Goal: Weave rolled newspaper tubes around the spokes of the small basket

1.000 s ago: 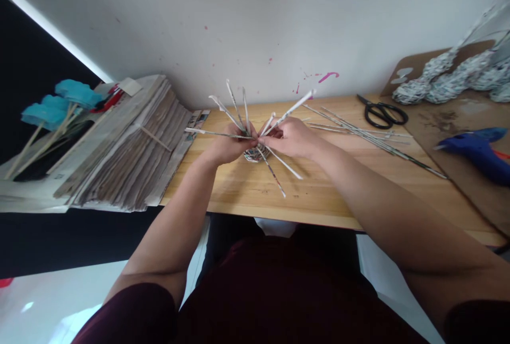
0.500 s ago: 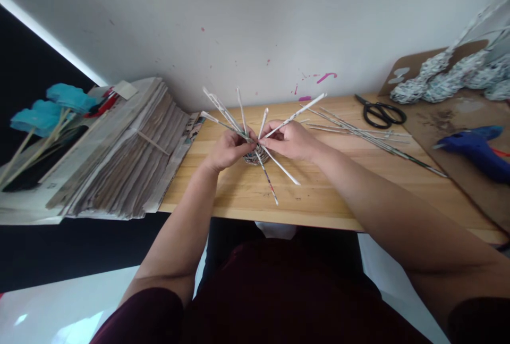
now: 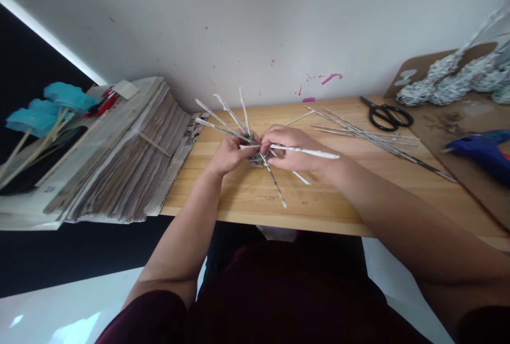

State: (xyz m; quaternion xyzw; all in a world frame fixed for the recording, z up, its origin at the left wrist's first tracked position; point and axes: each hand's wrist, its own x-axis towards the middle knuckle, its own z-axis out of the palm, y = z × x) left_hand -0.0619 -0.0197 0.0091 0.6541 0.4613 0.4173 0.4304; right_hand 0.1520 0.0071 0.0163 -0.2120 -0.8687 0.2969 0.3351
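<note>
My left hand point(image 3: 228, 153) and my right hand point(image 3: 292, 147) meet over a small woven paper piece point(image 3: 257, 159) at the middle of the wooden table point(image 3: 319, 195). Thin rolled paper sticks point(image 3: 223, 115) fan out from it, several pointing up and back, two pointing toward me. My left hand pinches the woven centre and its sticks. My right hand's fingers are closed on one white paper stick point(image 3: 306, 151) that lies across, pointing right.
A thick stack of newspapers point(image 3: 119, 158) lies at the left, with blue paper flowers on sticks point(image 3: 40, 115) beyond it. Loose paper sticks point(image 3: 370, 139), black scissors point(image 3: 386, 115), a blue glue gun point(image 3: 482, 152) and woven paper coils point(image 3: 446, 78) on brown card sit at the right.
My right hand has bent its stick from pointing up-right down to lying across toward the right. The upright sticks shifted slightly left. Both hands stayed at the woven centre.
</note>
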